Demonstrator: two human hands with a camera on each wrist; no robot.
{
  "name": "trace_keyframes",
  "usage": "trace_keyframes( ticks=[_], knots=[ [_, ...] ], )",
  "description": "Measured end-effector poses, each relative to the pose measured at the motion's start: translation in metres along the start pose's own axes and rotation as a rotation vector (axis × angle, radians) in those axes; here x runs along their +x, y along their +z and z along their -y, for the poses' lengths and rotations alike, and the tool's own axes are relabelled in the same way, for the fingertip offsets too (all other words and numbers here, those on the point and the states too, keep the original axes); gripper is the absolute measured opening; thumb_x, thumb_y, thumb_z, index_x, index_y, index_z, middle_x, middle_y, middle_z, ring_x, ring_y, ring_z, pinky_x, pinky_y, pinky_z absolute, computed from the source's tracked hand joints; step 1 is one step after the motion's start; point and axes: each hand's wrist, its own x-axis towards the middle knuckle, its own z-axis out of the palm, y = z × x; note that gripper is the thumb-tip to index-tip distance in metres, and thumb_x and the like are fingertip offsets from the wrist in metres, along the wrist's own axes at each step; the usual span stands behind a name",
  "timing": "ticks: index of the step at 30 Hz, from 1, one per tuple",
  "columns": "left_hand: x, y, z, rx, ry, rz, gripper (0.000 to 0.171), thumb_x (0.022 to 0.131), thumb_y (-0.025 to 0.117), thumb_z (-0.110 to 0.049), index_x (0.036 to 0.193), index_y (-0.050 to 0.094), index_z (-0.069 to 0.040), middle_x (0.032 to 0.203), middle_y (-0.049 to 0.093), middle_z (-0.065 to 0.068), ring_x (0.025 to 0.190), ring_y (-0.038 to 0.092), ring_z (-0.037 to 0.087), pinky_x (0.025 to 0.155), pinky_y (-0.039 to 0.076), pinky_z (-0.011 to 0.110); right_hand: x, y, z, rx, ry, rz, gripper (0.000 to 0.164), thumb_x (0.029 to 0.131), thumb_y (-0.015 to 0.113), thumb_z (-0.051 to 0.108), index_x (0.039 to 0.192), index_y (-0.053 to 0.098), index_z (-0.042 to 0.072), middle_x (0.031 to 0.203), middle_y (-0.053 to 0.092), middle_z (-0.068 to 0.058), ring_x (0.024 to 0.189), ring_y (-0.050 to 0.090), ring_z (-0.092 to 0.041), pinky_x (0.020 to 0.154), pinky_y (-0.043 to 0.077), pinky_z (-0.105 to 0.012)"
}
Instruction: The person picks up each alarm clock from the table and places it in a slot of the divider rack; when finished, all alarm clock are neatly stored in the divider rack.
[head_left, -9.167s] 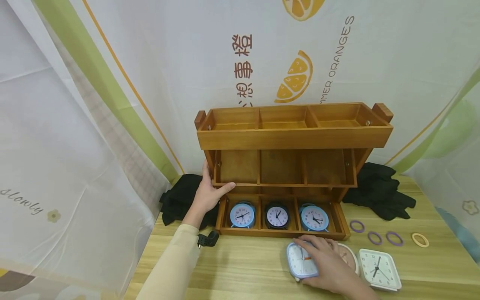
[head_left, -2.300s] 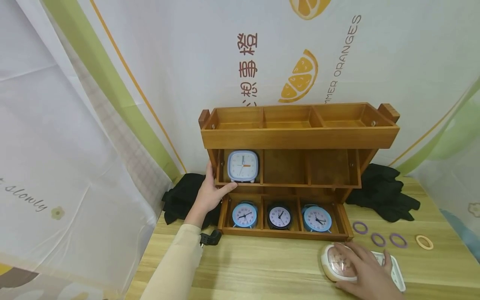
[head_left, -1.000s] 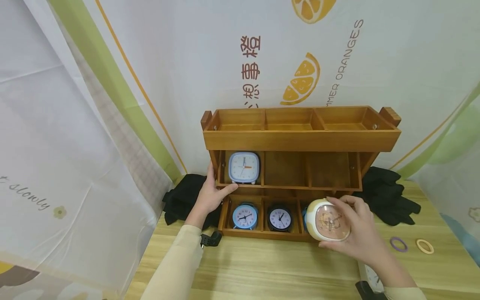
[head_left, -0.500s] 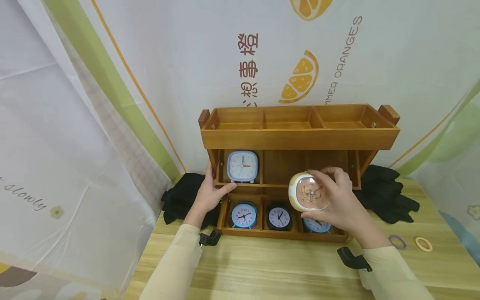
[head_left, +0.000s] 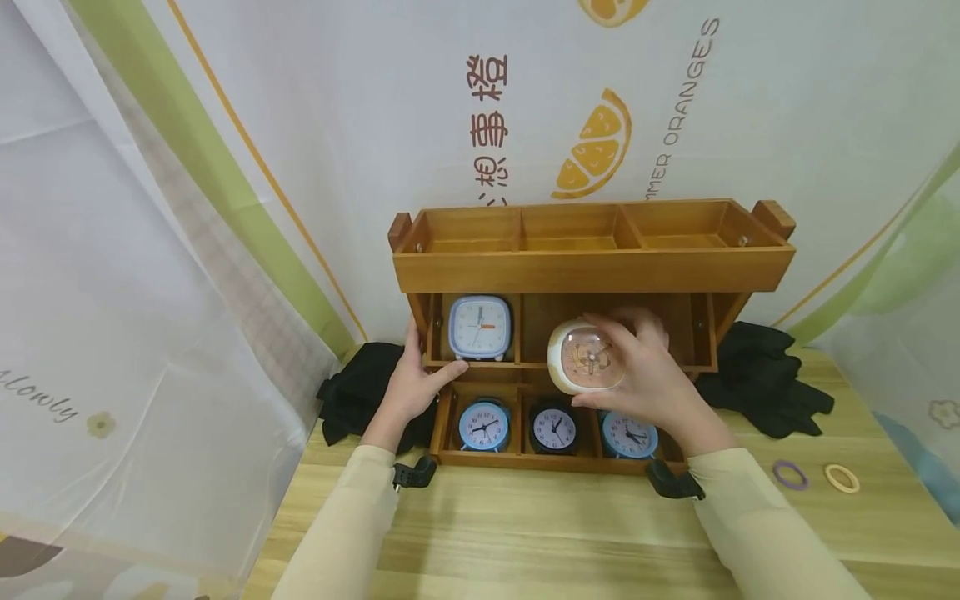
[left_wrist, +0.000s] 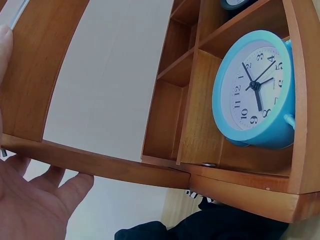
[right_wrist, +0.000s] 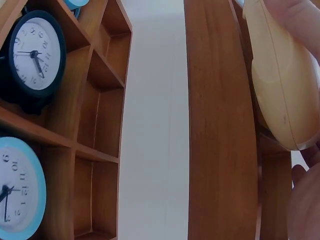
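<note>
My right hand [head_left: 643,375] pinches a cream alarm clock with a pinkish-brown face [head_left: 588,358], held in front of the middle compartment of a tiered wooden organizer [head_left: 592,272]. Its smooth back shows in the right wrist view. My left hand [head_left: 411,387] grips the organizer's left side, thumb on the front edge of the middle tier, fingers behind the side board. A white alarm clock with a lilac-blue rim [head_left: 480,327] stands in that tier's left compartment. Down in the lowest tier sit a blue round clock [head_left: 483,425], a black one [head_left: 553,428] and another blue one [head_left: 630,433].
The top tier's compartments [head_left: 577,227] hold nothing. Black cloths [head_left: 772,379] lie on both sides of the organizer. On the table's right are a purple ring [head_left: 791,475] and a yellow ring [head_left: 842,478]. A patterned curtain [head_left: 360,167] hangs behind.
The lilac-rimmed clock went from the table into the middle tier's left compartment. My right hand then lifted the cream clock and carried it up and left. My left hand keeps its grip.
</note>
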Motion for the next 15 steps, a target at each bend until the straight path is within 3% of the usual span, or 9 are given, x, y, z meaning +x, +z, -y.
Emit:
trace_keyframes(
  ticks=[11, 15],
  knots=[
    [0.000, -0.001, 0.002, -0.013, 0.002, -0.001, 0.120, 0.093, 0.076, -0.053, 0.167, -0.014, -0.025, 0.173, 0.009, 0.017, 0.158, 0.017, 0.036, 0.123, 0.026, 0.057, 0.034, 0.016, -0.002, 0.015, 0.050, 0.020, 0.109, 0.054, 0.106, 0.041, 0.147, 0.057, 0.011, 0.153, 0.036, -0.023, 0.140, 0.031, -0.044, 0.110, 0.027, -0.071],
    [0.001, -0.001, 0.000, -0.005, 0.016, -0.002, 0.119, 0.093, 0.076, -0.053, 0.167, -0.013, -0.026, 0.173, 0.011, 0.017, 0.158, 0.019, 0.036, 0.123, 0.026, 0.058, 0.043, 0.019, -0.003, 0.013, 0.099, 0.034, 0.103, 0.057, 0.105, 0.044, 0.144, 0.058, 0.013, 0.155, 0.035, -0.021, 0.143, 0.028, -0.044, 0.113, 0.019, -0.074]
  ],
)
